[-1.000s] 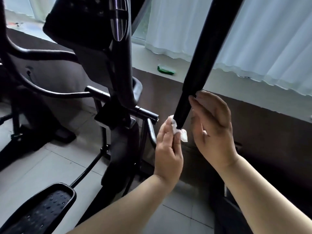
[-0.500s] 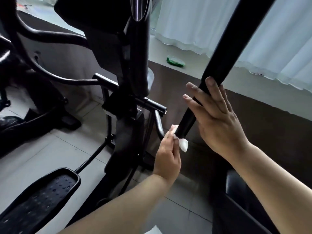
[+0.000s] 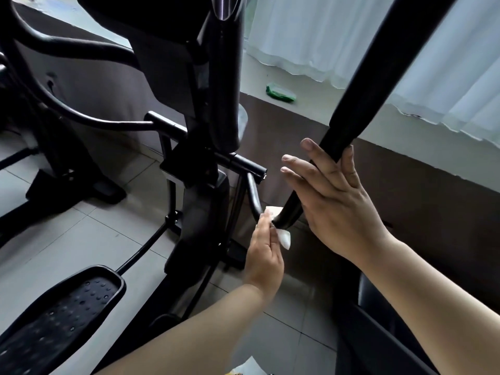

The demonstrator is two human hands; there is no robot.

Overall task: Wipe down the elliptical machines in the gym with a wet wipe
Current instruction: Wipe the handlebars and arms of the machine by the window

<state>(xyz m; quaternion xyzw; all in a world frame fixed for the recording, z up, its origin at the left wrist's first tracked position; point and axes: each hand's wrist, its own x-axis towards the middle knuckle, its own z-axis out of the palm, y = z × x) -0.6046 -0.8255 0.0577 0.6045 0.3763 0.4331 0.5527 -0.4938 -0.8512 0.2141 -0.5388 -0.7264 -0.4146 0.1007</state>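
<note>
Our left fingers are curled and pinched on the wet wipe. They press it against the narrow lower end of the black swing arm of the elliptical machine. A white corner of the wipe sticks out beside the left hand.

Higher up the same arm, our right fingers lie straight and a little spread across the bar, with the thumb along its other side. The right hand braces the arm rather than clasping it.

We judge that we are midway through wiping this swing arm, working at its bottom section. The next move calls for holding the bar steady while the wipe slides along it in wrapped, firm contact. It also calls for turning the wipe round to the back face, which we cannot see. Whether the pedal has been cleaned, we cannot tell.
</note>
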